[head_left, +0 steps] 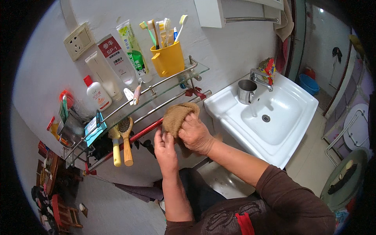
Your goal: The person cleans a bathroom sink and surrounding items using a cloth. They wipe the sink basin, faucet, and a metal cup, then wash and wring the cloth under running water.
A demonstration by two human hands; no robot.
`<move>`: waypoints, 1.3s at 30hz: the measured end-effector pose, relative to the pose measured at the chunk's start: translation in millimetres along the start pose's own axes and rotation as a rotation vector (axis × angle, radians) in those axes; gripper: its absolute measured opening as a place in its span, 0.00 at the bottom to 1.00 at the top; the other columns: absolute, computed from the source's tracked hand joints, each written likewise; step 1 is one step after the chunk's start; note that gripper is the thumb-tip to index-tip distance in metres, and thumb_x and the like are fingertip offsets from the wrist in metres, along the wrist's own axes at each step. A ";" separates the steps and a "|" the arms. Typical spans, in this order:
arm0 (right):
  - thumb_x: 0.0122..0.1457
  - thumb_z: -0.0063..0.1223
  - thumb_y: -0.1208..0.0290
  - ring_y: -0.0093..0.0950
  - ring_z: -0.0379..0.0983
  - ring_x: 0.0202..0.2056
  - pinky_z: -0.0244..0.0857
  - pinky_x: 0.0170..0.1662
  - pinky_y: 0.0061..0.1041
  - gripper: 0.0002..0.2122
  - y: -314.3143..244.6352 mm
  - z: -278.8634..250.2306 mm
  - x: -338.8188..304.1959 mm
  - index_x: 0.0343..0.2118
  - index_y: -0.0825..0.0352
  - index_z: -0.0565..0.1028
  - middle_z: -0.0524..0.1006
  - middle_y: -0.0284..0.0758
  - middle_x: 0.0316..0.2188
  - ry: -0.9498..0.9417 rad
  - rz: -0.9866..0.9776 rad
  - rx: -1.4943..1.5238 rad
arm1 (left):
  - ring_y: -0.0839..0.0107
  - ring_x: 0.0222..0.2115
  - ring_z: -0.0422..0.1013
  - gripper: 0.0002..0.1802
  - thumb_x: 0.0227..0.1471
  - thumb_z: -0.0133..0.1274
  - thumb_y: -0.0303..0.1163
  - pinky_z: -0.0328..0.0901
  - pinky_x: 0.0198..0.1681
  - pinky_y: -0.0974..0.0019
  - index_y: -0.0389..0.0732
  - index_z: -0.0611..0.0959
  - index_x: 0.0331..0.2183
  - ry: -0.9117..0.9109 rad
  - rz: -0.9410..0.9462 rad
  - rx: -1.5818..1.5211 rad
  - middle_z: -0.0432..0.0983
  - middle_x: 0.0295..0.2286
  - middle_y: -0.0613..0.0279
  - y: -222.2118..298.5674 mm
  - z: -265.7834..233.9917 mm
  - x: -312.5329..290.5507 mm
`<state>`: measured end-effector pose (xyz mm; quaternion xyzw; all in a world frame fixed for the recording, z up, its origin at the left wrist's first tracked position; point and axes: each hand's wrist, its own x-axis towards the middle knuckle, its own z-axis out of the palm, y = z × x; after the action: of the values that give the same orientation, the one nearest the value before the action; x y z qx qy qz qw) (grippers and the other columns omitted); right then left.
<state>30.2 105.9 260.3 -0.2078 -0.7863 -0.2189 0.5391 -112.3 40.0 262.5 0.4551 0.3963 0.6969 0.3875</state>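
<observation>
A brown cloth (176, 116) is bunched over the rails below the glass shelf (201, 71). My right hand (197, 135) grips it from the right, with its fingers curled into the folds and partly hidden by them. Just to the left, my left hand (166, 148) is held up with its fingers stretched out, the tips at the cloth's lower edge beside the red rail (147, 132). To the left of that hand, a wooden hairbrush (127, 147) and a yellow-handled brush (116, 150) hang from the rack.
On the shelf stand a yellow cup (169, 58) of toothbrushes, a green-and-white tube (135, 53) and a red-capped white bottle (98, 93). A white sink (291, 117) with a metal mug (246, 92) and faucet (261, 78) is on the right. A blue basin (308, 84) sits farther back.
</observation>
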 end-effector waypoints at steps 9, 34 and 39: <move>0.53 0.54 0.77 0.51 0.73 0.41 0.67 0.53 0.51 0.06 59.5 -30.4 -43.4 0.34 0.73 0.76 0.74 0.51 0.35 0.118 0.390 -0.197 | 0.63 0.52 0.77 0.26 0.72 0.49 0.38 0.70 0.53 0.63 0.36 0.68 0.64 -0.067 0.028 -0.091 0.77 0.55 0.52 -2.4 0.6 7.8; 0.72 0.51 0.68 0.18 0.74 0.42 0.70 0.47 0.24 0.13 -10.8 -47.8 -84.7 0.52 0.72 0.78 0.82 0.30 0.42 0.086 1.303 1.029 | 0.63 0.53 0.74 0.35 0.63 0.58 0.25 0.67 0.60 0.61 0.34 0.66 0.67 -0.195 -0.319 0.029 0.72 0.59 0.51 -101.1 -11.3 -49.9; 0.67 0.55 0.70 0.36 0.79 0.46 0.70 0.51 0.31 0.13 -68.7 -75.1 -204.4 0.51 0.70 0.79 0.82 0.41 0.43 -0.337 1.201 0.695 | 0.68 0.47 0.77 0.19 0.60 0.60 0.29 0.69 0.54 0.63 0.35 0.82 0.52 -0.503 -0.434 0.439 0.83 0.45 0.55 -173.4 -23.6 -110.1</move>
<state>116.3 -11.6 84.3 -0.4521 -0.6330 0.4143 0.4726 -71.9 3.1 63.1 0.5893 0.5153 0.3643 0.5044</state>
